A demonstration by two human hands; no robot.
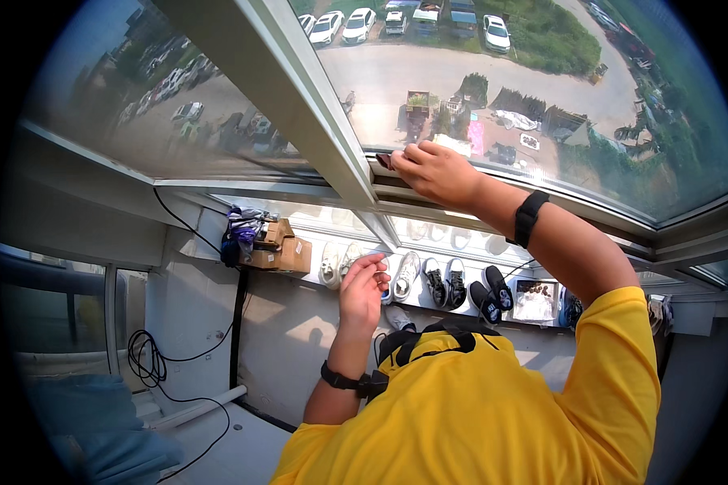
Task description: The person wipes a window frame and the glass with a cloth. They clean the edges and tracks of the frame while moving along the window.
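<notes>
My right hand is raised to the window and pinches a small dark brown cloth, which lies against the bottom corner of the window frame. Its fingers cover most of the cloth. My left hand is lower, in front of my chest, with loosely curled fingers and nothing seen in it. Beneath and behind it, pairs of shoes stand in a row on a white ledge, among them a pale sneaker.
Cardboard boxes and a purple bundle sit at the ledge's left end. Black slip-on shoes and a tray of small items are on the right. A black cable coil hangs at left, near a white pipe.
</notes>
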